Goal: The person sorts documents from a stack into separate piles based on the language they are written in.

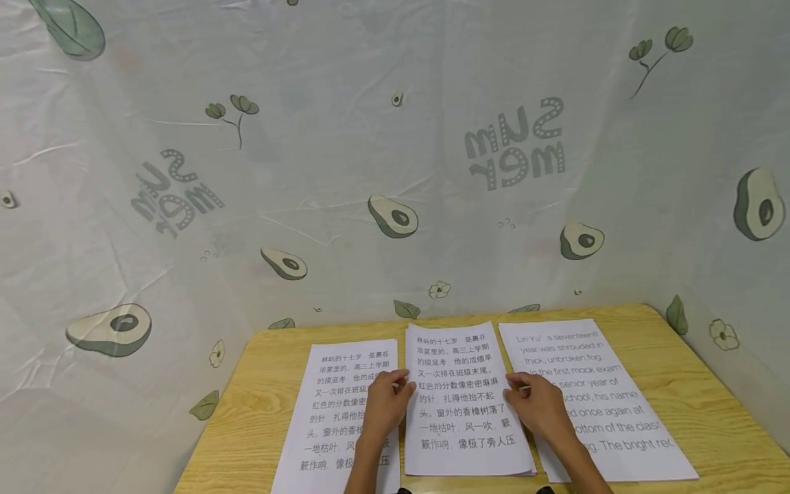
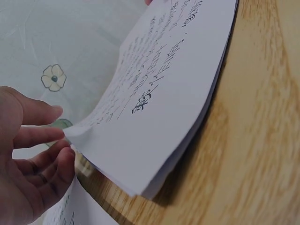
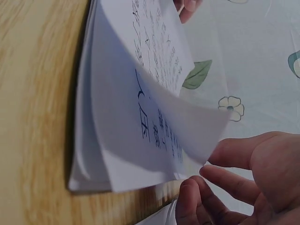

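Left hand is pinching the left edge of the middle stack of paper, thumb and fingertips closed on the sheets where they curl up off the desk. To the left of that stack there's another printed sheet lying flat, and the left forearm crosses over it. The middle stack itself sits on the wooden desk, roughly centered, with Chinese text on the top page; from the wrist views it's clearly several sheets thick and the side edges are bowed upward.

Right hand has the stack's right edge, fingers curled around it with the thumb on top. Right of the stack is an English page, partly under that wrist. Avocado-print cloth hangs behind the desk.

If you ask me, the trick here is keeping both pinches even so the sheets don't fan out. I'd catch the whole thickness, not just the top few pages, and lift straight so neither neighbour page gets dragged along.
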`<control>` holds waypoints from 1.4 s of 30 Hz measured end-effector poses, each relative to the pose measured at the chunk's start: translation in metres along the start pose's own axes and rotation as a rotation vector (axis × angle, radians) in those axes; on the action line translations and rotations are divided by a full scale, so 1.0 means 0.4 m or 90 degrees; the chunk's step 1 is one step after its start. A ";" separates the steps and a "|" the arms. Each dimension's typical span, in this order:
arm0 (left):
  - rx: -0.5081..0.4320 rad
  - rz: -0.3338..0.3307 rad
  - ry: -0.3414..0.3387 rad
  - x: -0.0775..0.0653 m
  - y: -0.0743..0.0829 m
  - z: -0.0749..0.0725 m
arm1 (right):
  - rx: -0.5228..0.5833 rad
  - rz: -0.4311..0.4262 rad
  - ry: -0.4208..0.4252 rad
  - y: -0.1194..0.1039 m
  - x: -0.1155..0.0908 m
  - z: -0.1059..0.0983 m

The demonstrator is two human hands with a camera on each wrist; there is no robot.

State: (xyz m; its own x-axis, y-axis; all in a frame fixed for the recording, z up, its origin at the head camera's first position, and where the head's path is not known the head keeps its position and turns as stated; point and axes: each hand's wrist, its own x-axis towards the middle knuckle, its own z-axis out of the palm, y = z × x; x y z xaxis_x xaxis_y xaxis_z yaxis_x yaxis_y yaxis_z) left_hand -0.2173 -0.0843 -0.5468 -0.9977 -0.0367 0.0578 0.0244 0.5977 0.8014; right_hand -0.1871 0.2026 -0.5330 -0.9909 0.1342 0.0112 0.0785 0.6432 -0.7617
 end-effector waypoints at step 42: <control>-0.094 0.008 0.008 0.002 0.004 -0.025 | 0.042 -0.002 -0.001 -0.011 -0.007 -0.027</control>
State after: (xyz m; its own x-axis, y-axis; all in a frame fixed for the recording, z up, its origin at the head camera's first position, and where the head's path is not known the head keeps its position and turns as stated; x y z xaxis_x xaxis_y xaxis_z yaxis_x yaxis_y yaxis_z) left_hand -0.2175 -0.0916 -0.5394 -0.9963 -0.0407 0.0760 0.0477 0.4734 0.8795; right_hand -0.1836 0.2077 -0.5227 -0.9913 0.1312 0.0120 0.0688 0.5930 -0.8022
